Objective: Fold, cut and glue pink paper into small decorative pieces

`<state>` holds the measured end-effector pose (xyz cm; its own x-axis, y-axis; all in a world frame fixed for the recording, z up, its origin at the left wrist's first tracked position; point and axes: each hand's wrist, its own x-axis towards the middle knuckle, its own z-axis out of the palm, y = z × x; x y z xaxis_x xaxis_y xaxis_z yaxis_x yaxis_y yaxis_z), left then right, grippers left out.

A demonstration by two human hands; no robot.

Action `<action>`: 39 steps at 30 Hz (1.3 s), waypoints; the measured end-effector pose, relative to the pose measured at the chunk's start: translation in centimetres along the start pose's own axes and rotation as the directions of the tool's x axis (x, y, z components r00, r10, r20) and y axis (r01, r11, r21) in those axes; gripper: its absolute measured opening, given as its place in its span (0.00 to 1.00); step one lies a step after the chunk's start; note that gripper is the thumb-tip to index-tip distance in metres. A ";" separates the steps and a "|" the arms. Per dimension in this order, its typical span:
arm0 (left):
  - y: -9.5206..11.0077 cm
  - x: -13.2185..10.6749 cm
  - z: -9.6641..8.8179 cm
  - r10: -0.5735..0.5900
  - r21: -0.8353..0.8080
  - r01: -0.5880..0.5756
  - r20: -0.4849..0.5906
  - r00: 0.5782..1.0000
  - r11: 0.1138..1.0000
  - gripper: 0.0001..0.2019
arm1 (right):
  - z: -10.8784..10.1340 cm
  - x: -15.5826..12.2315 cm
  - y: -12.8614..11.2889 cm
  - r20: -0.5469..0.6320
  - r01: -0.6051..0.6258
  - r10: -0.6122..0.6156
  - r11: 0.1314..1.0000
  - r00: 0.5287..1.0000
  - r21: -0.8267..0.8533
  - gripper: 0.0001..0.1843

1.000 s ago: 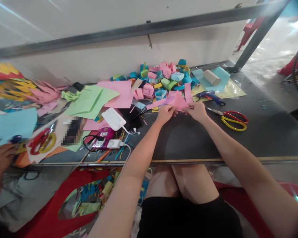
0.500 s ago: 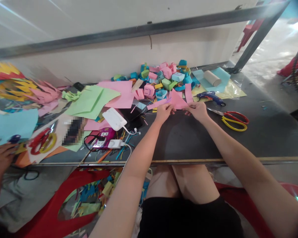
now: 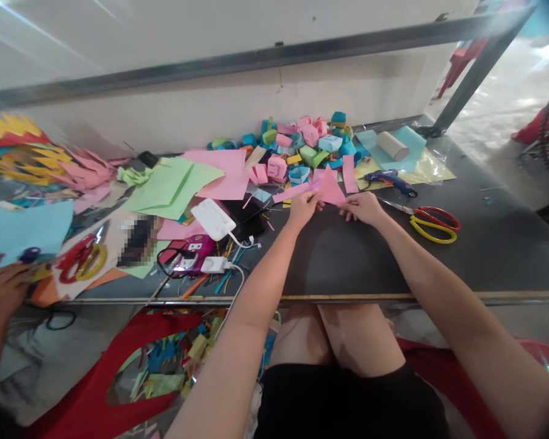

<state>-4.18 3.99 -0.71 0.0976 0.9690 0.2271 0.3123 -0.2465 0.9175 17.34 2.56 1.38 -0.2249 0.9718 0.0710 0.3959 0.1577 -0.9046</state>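
Between my two hands, low over the dark table, is a pink sheet of paper (image 3: 331, 188) with a pointed top corner. My left hand (image 3: 304, 207) pinches its left lower edge. At the lower right corner, the fingers of my right hand (image 3: 362, 208) are closed on the same paper. A pink paper strip (image 3: 289, 194) lies just left of it, and another pink strip (image 3: 349, 174) lies behind my right hand. Scissors (image 3: 432, 222) with red and yellow handles rest right of my right hand, and a blue glue gun (image 3: 391, 180) lies behind them.
Folded paper pieces (image 3: 308, 137) are heaped by the wall. A cardboard tube (image 3: 392, 146) lies at the back right. Green paper (image 3: 169, 186), a white power bank (image 3: 213, 219) and a purple power strip (image 3: 194, 250) are on the left. Another person's hand (image 3: 2, 289) is at the far left.
The pink paper has tilted slightly, its tip now nearer the middle of its base. My right hand has dipped a little. The whole view has shifted slightly.
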 end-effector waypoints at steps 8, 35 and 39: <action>-0.2 0.0 0.0 0.011 -0.088 -0.013 -0.022 1.000 0.996 0.20 | -0.3 0.1 0.3 0.062 -0.050 0.042 0.990 0.997 0.132 0.22; 0.7 -0.4 -0.4 0.000 -0.073 0.011 0.142 0.990 0.997 0.24 | 1.6 -0.6 -0.9 0.076 -0.057 0.047 0.990 0.996 0.129 0.21; 0.1 -0.2 -0.1 -0.021 -0.196 0.034 0.067 0.998 0.980 0.25 | 1.6 -0.6 -1.0 0.070 -0.054 0.045 0.990 0.997 0.134 0.20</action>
<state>-4.29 3.78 -0.65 0.1540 0.9705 0.1853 0.1245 -0.2051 0.9708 15.68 1.58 1.55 -0.2685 0.9633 0.0007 0.2848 0.0801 -0.9552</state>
